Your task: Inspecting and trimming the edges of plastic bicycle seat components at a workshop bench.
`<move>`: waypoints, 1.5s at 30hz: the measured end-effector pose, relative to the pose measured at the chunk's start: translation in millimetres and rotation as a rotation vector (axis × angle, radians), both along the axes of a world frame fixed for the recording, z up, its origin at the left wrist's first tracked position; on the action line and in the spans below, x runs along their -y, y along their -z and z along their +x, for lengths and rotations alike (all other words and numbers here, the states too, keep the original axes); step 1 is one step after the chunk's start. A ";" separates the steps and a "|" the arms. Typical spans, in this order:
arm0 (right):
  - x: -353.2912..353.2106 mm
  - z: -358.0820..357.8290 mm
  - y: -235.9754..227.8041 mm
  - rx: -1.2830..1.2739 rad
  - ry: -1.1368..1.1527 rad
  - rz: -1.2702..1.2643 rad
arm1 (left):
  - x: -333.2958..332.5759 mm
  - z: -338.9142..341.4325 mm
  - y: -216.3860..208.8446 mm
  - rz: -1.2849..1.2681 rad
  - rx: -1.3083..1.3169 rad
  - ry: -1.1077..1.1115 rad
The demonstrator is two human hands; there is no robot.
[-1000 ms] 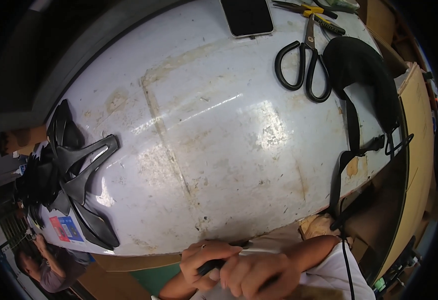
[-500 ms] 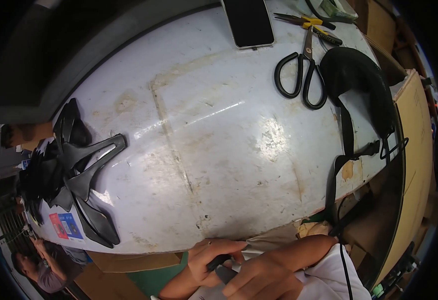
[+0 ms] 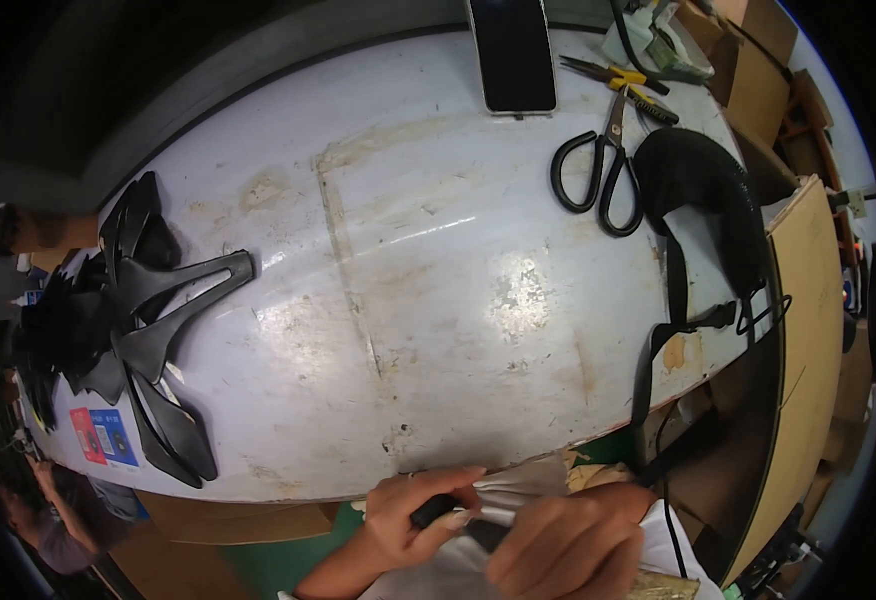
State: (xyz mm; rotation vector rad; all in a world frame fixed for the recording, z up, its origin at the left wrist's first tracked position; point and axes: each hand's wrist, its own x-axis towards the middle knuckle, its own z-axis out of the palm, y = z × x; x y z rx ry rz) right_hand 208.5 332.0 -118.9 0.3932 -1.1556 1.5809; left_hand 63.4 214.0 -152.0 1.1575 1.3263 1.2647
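At the table's near edge, my left hand (image 3: 416, 520) is closed around a small black piece (image 3: 436, 510), whose rounded end shows between thumb and fingers. Its kind is not clear. My right hand (image 3: 568, 548), slightly blurred, makes a fist just to the right. A dark flat strip (image 3: 488, 533) shows between the hands and runs in under the right fingers. Whether the strip and the black piece are one thing is hidden. Both hands are low, in front of my white clothing, off the tabletop (image 3: 438, 350).
Black forked, flat pieces (image 3: 183, 300) lie piled at the left. Black-handled scissors (image 3: 613, 170), yellow-handled pliers (image 3: 618, 75) and a phone (image 3: 514, 60) are at the back. A black padded strap (image 3: 708, 170) lies on the right, beside a cardboard box (image 3: 808, 330). Another person (image 3: 63, 515) is at far left.
My right hand has moved right, away from the left hand, and the gap between them has widened. My left hand keeps its hold on the black piece. The whole view has shifted slightly.
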 end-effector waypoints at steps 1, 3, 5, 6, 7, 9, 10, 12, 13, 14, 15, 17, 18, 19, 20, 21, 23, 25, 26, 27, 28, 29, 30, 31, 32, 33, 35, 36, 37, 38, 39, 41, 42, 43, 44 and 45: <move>-7.2 13.0 1.7 0.073 0.002 0.079 | -0.5 1.8 1.2 0.033 0.008 -0.026; -18.9 28.8 -1.9 0.220 -0.007 0.089 | -0.1 -0.4 4.3 0.096 -0.023 -0.015; -32.0 49.1 -8.0 0.450 -0.028 0.045 | 2.5 0.6 7.8 0.112 -0.009 0.012; -36.6 55.5 -5.5 0.524 -0.061 -0.004 | 2.8 -0.1 7.6 0.109 -0.012 0.034; -22.9 55.8 -6.9 0.664 0.139 -0.216 | 2.8 -1.6 4.7 0.120 -0.015 0.029; -31.3 60.8 -29.8 1.299 0.330 -0.205 | 2.7 -5.5 -8.1 -0.011 -0.008 0.009; -41.9 55.9 -34.2 1.512 0.383 -0.095 | 4.2 -7.5 -14.3 -0.003 -0.015 0.009; -43.0 50.7 -13.9 1.523 0.631 0.319 | 8.1 -12.6 -29.4 -0.092 0.081 -0.084; -44.5 47.4 -7.9 1.493 0.875 0.729 | 8.6 -16.2 -40.8 -0.069 0.157 -0.128; -38.6 46.2 -10.8 1.478 0.881 0.726 | 15.5 -20.0 -50.8 -0.076 0.237 -0.192; -24.1 44.0 -13.8 1.352 0.707 0.644 | 17.6 -18.0 -54.8 0.098 0.259 -0.318; 8.3 42.5 -16.6 1.237 0.308 0.299 | 11.8 -6.9 -61.8 0.392 0.473 -0.653; 17.9 37.3 -13.7 1.197 0.052 0.044 | 8.4 0.1 -65.6 0.514 0.642 -0.891; 15.1 36.5 -17.5 1.293 -0.244 -0.222 | -8.2 7.7 -77.8 0.562 0.767 -1.118; 13.2 35.5 -13.8 1.274 -0.248 -0.215 | -5.5 -1.2 -79.2 0.576 0.750 -1.114; 11.4 34.0 -8.1 1.186 -0.332 -0.257 | -0.5 -15.4 -79.5 0.682 0.885 -0.671; 8.8 30.0 -10.9 1.057 -0.384 -0.237 | 0.9 -30.6 -86.5 0.751 0.981 -0.108; 7.6 29.0 -16.2 1.095 -0.353 -0.187 | 5.1 -37.3 -83.1 0.718 0.883 -0.148; 7.6 28.7 -18.0 1.138 -0.327 -0.136 | 7.0 -38.4 -80.7 0.687 0.786 -0.195; 10.2 28.2 -21.2 1.140 -0.318 -0.136 | 7.4 -37.6 -80.5 0.689 0.790 -0.188; 15.3 27.1 -23.7 1.130 -0.250 -0.177 | 7.8 -36.7 -80.0 0.708 0.774 -0.196; 19.1 26.3 -25.5 1.121 -0.181 -0.218 | 7.4 -36.1 -78.5 0.727 0.760 -0.203; 20.9 25.9 -24.6 1.124 -0.174 -0.217 | 4.1 -34.4 -77.4 0.728 0.766 -0.199; 22.0 25.4 -21.2 1.097 -0.078 -0.152 | -1.2 -31.7 -75.8 0.710 0.666 -0.320; 22.3 24.1 -17.6 1.068 0.018 -0.086 | -5.0 -29.9 -73.1 0.688 0.566 -0.439; 17.3 21.8 -10.4 1.084 0.050 -0.096 | -13.0 -34.9 -52.9 0.643 0.501 -0.464; 7.5 7.2 -2.9 0.756 0.432 0.156 | -16.7 -19.3 -45.4 0.454 0.437 -0.579; 5.4 6.1 -3.5 0.762 0.439 0.158 | -18.4 -12.0 -39.6 0.399 0.345 -0.579; 3.5 6.7 -4.2 0.794 0.462 0.186 | -15.5 -16.6 -27.4 0.449 0.418 -0.424; 1.5 6.8 -4.9 0.826 0.485 0.214 | -12.9 -9.8 -17.0 0.448 0.424 -0.417; 0.1 5.4 -5.9 0.832 0.489 0.213 | -22.1 3.4 -19.4 0.378 0.399 -0.577; -1.3 3.2 -7.8 0.849 0.541 0.274 | -30.7 15.0 -26.6 0.219 0.425 -0.727; -0.5 2.0 -7.4 0.848 0.535 0.272 | -32.3 17.6 -23.3 0.217 0.422 -0.732; 2.2 1.0 -6.3 0.868 0.562 0.273 | -33.7 21.3 -17.6 0.242 0.397 -0.723; 4.5 -0.2 -5.2 0.886 0.588 0.274 | -34.5 25.0 -14.3 0.266 0.371 -0.715; 5.8 -0.1 -5.5 0.884 0.584 0.271 | -34.7 29.1 -15.0 0.226 0.406 -0.695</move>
